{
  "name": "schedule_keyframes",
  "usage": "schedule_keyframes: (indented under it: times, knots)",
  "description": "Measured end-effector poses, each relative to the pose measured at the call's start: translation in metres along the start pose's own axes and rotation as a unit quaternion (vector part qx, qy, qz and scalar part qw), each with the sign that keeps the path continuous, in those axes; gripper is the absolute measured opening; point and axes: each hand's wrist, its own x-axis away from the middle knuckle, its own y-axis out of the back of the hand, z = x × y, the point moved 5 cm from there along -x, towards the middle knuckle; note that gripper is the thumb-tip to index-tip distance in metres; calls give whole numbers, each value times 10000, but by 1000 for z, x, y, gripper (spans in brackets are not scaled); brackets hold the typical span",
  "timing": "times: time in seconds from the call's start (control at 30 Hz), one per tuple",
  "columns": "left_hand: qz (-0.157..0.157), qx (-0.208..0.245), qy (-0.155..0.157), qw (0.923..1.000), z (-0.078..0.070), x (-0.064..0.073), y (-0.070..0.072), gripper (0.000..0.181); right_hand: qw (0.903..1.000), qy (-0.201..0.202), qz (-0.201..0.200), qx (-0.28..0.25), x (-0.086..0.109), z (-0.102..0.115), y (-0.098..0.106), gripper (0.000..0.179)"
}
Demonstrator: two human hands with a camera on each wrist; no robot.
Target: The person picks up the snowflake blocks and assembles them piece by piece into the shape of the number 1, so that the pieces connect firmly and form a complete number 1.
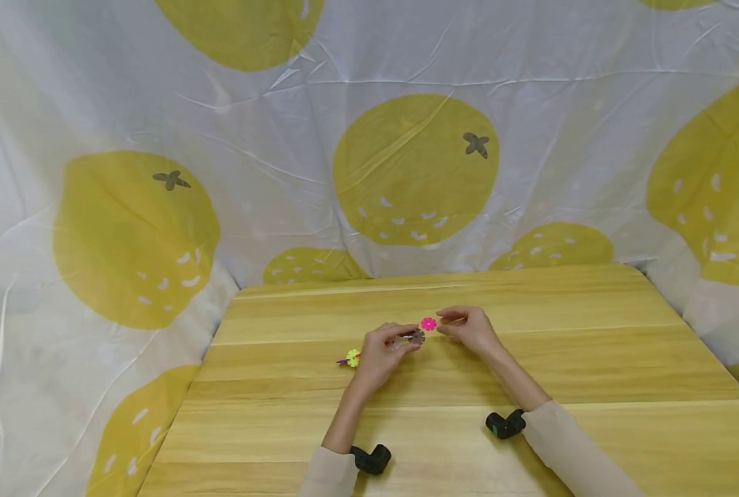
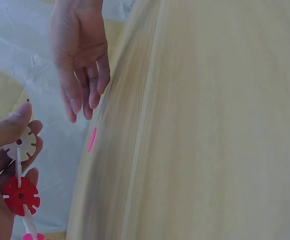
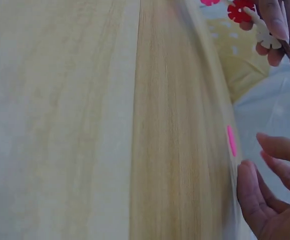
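Observation:
My left hand (image 1: 381,352) pinches the end of a chain of notched plastic discs. A brown notched disc (image 1: 416,337) sticks out past its fingertips. Behind it in the left wrist view come a white disc (image 2: 22,145), a red disc (image 2: 21,196) and part of a pink one at the bottom edge. A single pink notched disc (image 1: 428,324) lies between the hands, edge-on in both wrist views. My right hand (image 1: 470,330) has its fingers loosely bent beside that disc, with a small gap in the right wrist view (image 3: 275,185).
A yellow notched disc (image 1: 353,357) with purple and red pieces shows left of my left wrist; whether it joins the held chain I cannot tell. The wooden table (image 1: 270,414) ends at a lemon-print curtain (image 1: 419,41). Black wrist cameras (image 1: 372,460) hang under both forearms.

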Motion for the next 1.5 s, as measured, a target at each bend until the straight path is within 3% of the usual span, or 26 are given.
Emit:
schedule_keyframes:
  times: [0.13, 0.4, 0.67, 1.0, 1.17, 1.3, 1.5]
  knots:
    - [22, 63, 68, 10000, 0, 1, 1, 32, 9998, -181, 59, 17, -6, -4, -5, 35]
    - [40, 113, -3, 9999, 1, 3, 2, 31, 9991, -163, 135, 364, -14, -3, -12, 39]
    - [91, 190, 87, 9997, 3, 3, 2, 32, 9969, 185, 149, 755, -19, 0, -19, 35]
    - [97, 253, 112, 9996, 6, 6, 2, 31, 9845, 318, 5, 1724, -20, 4, -20, 22]
    - [113, 249, 123, 9996, 6, 5, 1, 32, 9817, 182, 88, 1892, -16, 5, -19, 25]
    - [94, 222, 125, 9996, 5, 5, 2, 32, 9857, 69, 152, 1677, -11, 4, -17, 25]
    - [108, 183, 122, 9997, 3, 4, 3, 31, 9984, 29, 520, 227, -2, 2, -11, 17]
